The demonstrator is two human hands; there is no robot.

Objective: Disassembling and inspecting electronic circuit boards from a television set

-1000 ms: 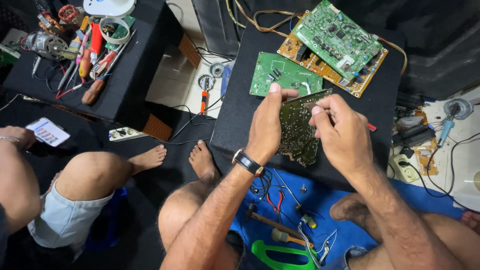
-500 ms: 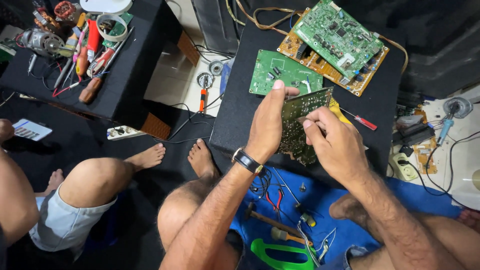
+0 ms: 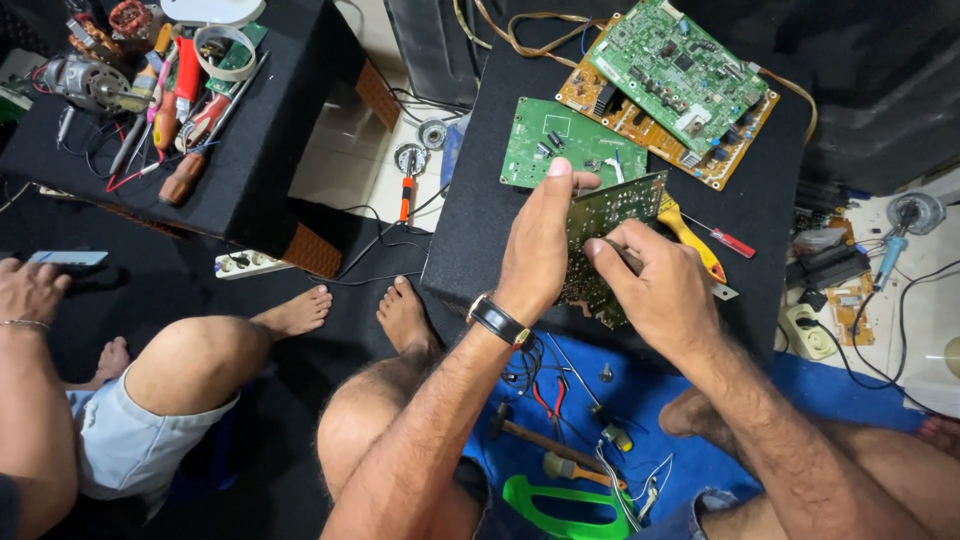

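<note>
My left hand [image 3: 540, 245] grips a dark green circuit board [image 3: 605, 215], holding it upright over a black speaker box [image 3: 470, 240], solder side towards me. My right hand [image 3: 665, 290] is closed around a thin tool whose tip presses against the board's face; the tool itself is mostly hidden by my fingers. A black watch [image 3: 497, 320] sits on my left wrist. Behind the board lies a smaller green circuit board [image 3: 560, 145], and farther back a green board [image 3: 680, 70] is stacked on a tan one [image 3: 720, 150].
A yellow-handled tool [image 3: 690, 235] and a red screwdriver [image 3: 730, 242] lie right of the board. Hammers and wires rest on a blue mat [image 3: 560, 440] by my legs. Another person's knee [image 3: 185, 360] and hand [image 3: 30, 290] are at left. A second black box [image 3: 240, 170] holds several tools.
The held board has tilted a little and my right hand has shifted lower on it. The person at left has moved a hand back into view.
</note>
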